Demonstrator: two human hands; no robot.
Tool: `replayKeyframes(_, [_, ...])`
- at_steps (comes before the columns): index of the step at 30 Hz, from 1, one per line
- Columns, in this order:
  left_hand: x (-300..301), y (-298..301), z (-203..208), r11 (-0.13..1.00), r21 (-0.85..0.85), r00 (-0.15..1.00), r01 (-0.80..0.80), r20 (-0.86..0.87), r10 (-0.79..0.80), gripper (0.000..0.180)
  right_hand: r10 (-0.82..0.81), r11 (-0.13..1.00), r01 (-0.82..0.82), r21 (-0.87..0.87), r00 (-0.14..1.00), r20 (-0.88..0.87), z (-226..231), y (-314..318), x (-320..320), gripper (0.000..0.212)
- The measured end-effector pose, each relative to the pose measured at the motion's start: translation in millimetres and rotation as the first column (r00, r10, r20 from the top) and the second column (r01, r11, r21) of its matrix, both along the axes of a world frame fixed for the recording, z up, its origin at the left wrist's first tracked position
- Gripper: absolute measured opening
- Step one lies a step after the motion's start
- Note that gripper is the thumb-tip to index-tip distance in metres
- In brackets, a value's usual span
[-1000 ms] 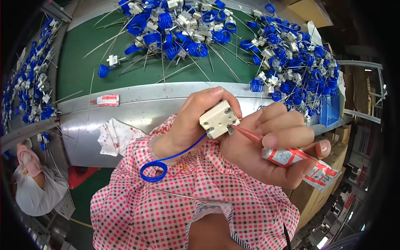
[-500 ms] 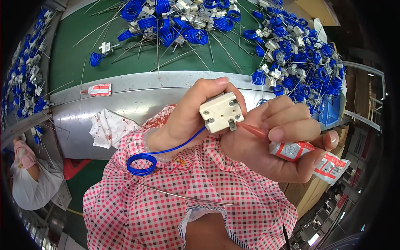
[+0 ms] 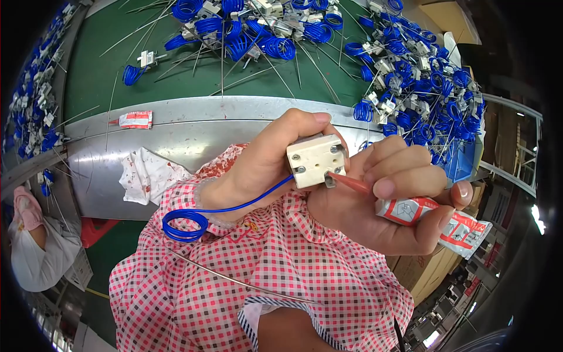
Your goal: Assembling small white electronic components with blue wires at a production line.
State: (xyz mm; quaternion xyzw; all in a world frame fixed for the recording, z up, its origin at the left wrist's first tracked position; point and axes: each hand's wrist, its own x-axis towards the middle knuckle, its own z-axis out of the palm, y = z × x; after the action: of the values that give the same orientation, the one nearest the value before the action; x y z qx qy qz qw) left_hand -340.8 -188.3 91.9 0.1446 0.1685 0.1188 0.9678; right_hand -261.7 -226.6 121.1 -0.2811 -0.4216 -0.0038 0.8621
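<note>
My left hand (image 3: pixel 258 155) is closed around a cream, block-shaped capillary thermostat (image 3: pixel 316 165), whose face with screws and metal terminals is turned up. From its side a blue capillary (image 3: pixel 246 205) runs past my wrist into a coil (image 3: pixel 185 227). Its thin metal rod (image 3: pixel 234 278) hangs in front of my checked smock. My right hand (image 3: pixel 410 176) grips a red-and-white squeeze tube (image 3: pixel 466 230) between curled fingers and thumb. The tube's tapered red nozzle (image 3: pixel 350 183) points at the thermostat's lower right screw terminal and appears to touch it.
Thermostats with blue coils heap on the green belt (image 3: pixel 170 91) and in a blue bin (image 3: pixel 469 158) at right. A second squeeze tube (image 3: pixel 136 119) and a red-stained white cloth (image 3: pixel 146 176) lie along the metal ledge (image 3: pixel 246 108). Another person's arm (image 3: pixel 35 226) shows at far left.
The thermostat has shifted slightly right and down and turned a little in my left hand, its coil swinging left. The nozzle stays at the same corner. The whole view has shifted slightly.
</note>
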Motion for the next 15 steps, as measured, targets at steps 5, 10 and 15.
replayKeyframes(5, [2,4,-2,0.999,0.038,0.999,0.036,-0.018,-0.036,0.043,-0.004,1.000,0.005,-0.031,1.000,0.027,1,-1,4,0.029])
replayKeyframes(10, [1,1,3,0.998,0.022,0.997,0.061,-0.048,-0.060,0.044,-0.001,0.999,0.002,-0.054,1.000,0.026,2,-4,5,0.027])
replayKeyframes(15, [3,2,7,0.997,0.011,0.993,0.071,-0.090,-0.070,0.044,-0.023,0.998,0.025,-0.058,0.999,0.042,-1,-5,6,0.027])
